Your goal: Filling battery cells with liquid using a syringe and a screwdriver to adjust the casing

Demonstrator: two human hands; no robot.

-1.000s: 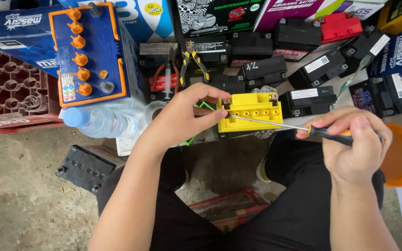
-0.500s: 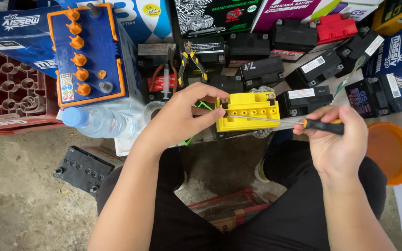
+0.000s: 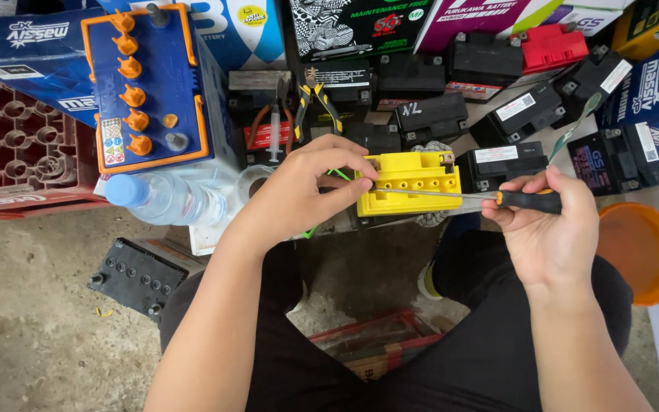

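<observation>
Yellow battery (image 3: 409,183) held at its left end while a screwdriver (image 3: 490,198) works its top.
Left hand (image 3: 306,191) pinches the battery's left terminal corner, fingers closed on it; right hand (image 3: 551,229) wraps the orange-and-black handle, shaft lying flat across the six cell holes, tip near the left thumb. Judging by this, a terminal or cap is being worked, and the next move calls for a steady tip and a firm brace. One blue battery (image 3: 146,84) with six orange caps stands behind, one water bottle (image 3: 165,200) beside it, one pair of pliers (image 3: 314,103), one orange bowl (image 3: 642,248).
</observation>
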